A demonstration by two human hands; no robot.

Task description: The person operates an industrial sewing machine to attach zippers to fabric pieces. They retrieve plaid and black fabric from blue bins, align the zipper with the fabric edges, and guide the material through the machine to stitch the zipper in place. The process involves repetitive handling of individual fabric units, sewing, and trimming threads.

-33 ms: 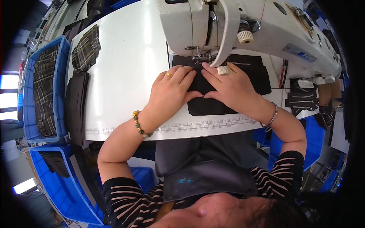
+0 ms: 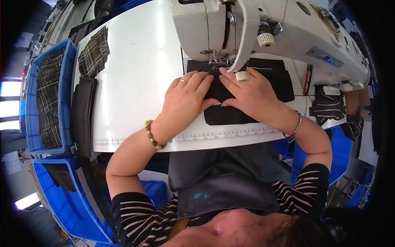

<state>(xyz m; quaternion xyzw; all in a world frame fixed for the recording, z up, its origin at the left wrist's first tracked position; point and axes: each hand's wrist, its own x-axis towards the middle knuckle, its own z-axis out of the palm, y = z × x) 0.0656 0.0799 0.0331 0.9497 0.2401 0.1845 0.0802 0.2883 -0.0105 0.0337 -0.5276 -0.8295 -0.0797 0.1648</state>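
Note:
Dark fabric [image 2: 230, 116] lies beneath the sewing machine's needle area [image 2: 220, 62], its far edge under the machine head. A thin pale line, perhaps a zip, runs across its upper right part. My left hand [image 2: 187, 92] rests flat on the fabric's left side, fingers stretched toward the needle. On the other side, my right hand [image 2: 251, 92] presses flat with its fingers forward, the fingertips close to the presser foot and partly behind a white knob [image 2: 242, 76]. Both thumbs point inward and almost meet. Neither hand grips anything; the needle tip is too small to make out.
The white sewing machine [image 2: 197, 33] spans the back right. Left are plaid pieces [image 2: 94, 51], folded dark fabric [image 2: 83, 115] and a blue crate [image 2: 68, 99] of plaid cloth. Right lie a red-and-black tool [image 2: 307, 80] and dark strips with silver lines [image 2: 327, 109]. A ruler tape [image 2: 197, 135] edges the table.

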